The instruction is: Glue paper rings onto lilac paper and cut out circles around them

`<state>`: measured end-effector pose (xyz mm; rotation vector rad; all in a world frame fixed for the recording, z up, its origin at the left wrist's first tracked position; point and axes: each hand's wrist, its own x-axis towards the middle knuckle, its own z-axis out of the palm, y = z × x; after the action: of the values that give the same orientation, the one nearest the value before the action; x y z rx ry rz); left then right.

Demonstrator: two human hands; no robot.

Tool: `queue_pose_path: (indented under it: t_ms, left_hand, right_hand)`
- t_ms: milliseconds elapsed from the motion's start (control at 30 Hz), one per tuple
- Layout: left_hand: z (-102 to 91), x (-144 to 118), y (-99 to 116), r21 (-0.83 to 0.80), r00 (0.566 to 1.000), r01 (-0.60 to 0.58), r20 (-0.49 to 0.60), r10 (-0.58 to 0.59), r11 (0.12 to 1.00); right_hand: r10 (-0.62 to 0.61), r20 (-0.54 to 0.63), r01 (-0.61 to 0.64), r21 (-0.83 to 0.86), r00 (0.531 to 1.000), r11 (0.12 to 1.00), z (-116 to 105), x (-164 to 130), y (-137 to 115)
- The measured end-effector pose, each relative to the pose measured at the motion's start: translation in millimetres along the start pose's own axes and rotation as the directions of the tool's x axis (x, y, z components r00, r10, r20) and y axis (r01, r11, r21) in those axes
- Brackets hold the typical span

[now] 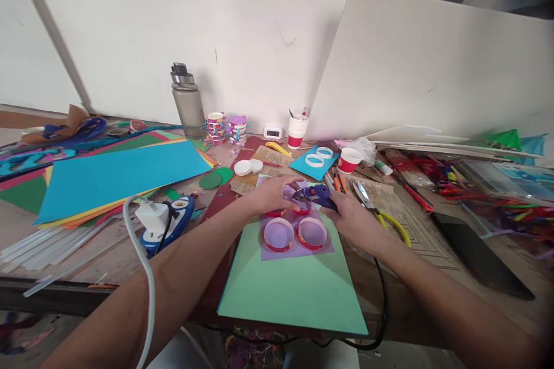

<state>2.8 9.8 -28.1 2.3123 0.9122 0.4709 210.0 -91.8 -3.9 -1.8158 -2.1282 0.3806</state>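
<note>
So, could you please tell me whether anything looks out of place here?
Two things: one clear stick juts past the table's front edge, apart from the other sticks, and the white cable crosses in front of the left forearm, where it might snag.

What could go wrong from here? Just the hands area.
1. The right hand holds the glue gun with its nozzle close to the left hand; if it's hot, fingers could get burned.
2. A black cord loops below the table edge under the right arm and might snag.
3. The two front rings sit near both hands; a knuckle could knock them.
</note>
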Motion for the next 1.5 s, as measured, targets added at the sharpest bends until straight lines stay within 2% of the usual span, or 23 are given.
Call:
queue_pose_path:
  t_ms: [167,433,567,767,900,1067,1167,1300,1500]
  left_hand:
    - [-1.5,-1,2,-0.029,1.0,-0.022,0.005,0.022,0.999]
    - [-3.9,-2,7,0.026,1.0,0.012,0.026,-0.012,1.0]
    - [-3.2,-1,5,0.023,1.0,-0.015,0.014,0.014,1.0]
    - [-2.7,0,3,0.004,1.0,-0.021,0.021,0.021,1.0]
    - [-4.1,-2,5,-0.016,0.999,-0.021,0.024,0.021,1.0]
    - [-13.3,-2,-1,-0.028,0.993,-0.088,-0.077,0.086,0.996]
    - [-16.7,-2,-13,0.09,0.993,-0.094,-0.07,0.1,0.991]
    - [-14.5,-2,-25,0.245,0.999,-0.006,-0.038,0.016,0.97]
    - [-13.2,-4,-11,0.452,0.987,0.134,-0.138,-0.079,0.882]
  right_hand:
    - [0.031,-0.014,-0.033,-0.154,0.999,0.988,-2,-3,0]
    - [0.063,0.025,-0.05,-0.348,0.998,0.936,-20,-13,-26]
    - [0.045,-0.019,-0.049,-0.35,0.999,0.935,-23,-12,-30]
    - [0.044,0.023,-0.032,-0.365,0.999,0.93,-15,-5,-28]
    - [0.056,-0.001,-0.053,-0.313,0.998,0.948,-17,-7,-21]
    - [0.083,-0.054,-0.092,-0.207,0.995,0.974,-22,-13,-10]
    - [0.074,-0.072,-0.085,-0.161,0.995,0.983,-20,-16,-8]
    - [0.054,-0.069,-0.062,-0.122,0.996,0.991,-14,-18,-9]
    - [0.07,-0.025,-0.073,-0.115,0.997,0.991,-10,-13,-13]
